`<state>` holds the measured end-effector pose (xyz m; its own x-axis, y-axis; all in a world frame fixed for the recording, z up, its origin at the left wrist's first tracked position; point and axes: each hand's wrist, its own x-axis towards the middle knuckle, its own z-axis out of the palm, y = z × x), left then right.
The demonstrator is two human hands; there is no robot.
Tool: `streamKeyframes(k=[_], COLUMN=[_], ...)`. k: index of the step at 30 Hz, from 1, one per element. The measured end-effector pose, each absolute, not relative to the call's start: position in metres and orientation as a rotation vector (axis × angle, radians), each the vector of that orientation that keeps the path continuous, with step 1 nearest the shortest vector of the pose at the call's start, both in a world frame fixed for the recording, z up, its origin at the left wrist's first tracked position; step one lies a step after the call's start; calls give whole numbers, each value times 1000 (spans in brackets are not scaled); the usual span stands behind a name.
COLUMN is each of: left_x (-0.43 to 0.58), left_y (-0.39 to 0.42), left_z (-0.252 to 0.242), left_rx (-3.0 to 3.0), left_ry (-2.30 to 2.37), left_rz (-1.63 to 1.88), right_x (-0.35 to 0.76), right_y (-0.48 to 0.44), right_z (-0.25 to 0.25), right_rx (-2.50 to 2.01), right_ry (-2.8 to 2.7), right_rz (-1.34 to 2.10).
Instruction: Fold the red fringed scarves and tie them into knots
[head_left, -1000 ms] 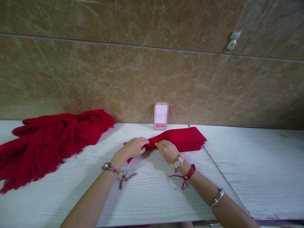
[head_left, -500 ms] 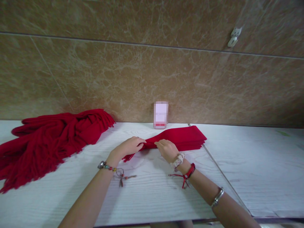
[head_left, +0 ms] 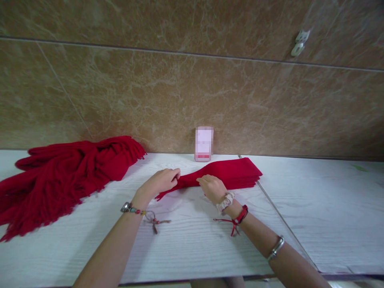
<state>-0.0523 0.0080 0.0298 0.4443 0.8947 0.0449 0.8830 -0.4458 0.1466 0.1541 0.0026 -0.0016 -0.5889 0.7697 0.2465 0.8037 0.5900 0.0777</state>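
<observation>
The folded red fringed cloth scarf (head_left: 232, 171) lies near the back edge of the white wood-grain surface (head_left: 183, 244). The left hand (head_left: 163, 181), curled around its thin end, has slid away from the right hand (head_left: 212, 189), which pinches the middle, so more of the bunched part shows. A messy red fringed cloth heap (head_left: 90, 168) sits left, along the back edge.

Looking homelike: brown marble-patterned tile wall (head_left: 150, 96) is rising behind white wood-grain tabletop (head_left: 180, 248), white cat-shaped fitting (head_left: 300, 43) showing above it.
</observation>
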Motion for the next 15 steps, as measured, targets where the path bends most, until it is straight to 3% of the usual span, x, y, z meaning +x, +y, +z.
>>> streamKeyframes(k=[4, 10, 15], left_x=[-45, -31, -50], left_y=[2, 4, 15], left_z=[34, 19, 12], left_rx=[2558, 2718, 2655], left_ry=[1442, 1323, 1365], left_rz=[283, 105, 157], right_x=[154, 156, 158], right_y=[1, 1, 3], right_z=[0, -1, -6], right_rx=[-1297, -1206, -1127], right_ry=[-2641, -2650, -2628], right_rz=[-280, -333, -389])
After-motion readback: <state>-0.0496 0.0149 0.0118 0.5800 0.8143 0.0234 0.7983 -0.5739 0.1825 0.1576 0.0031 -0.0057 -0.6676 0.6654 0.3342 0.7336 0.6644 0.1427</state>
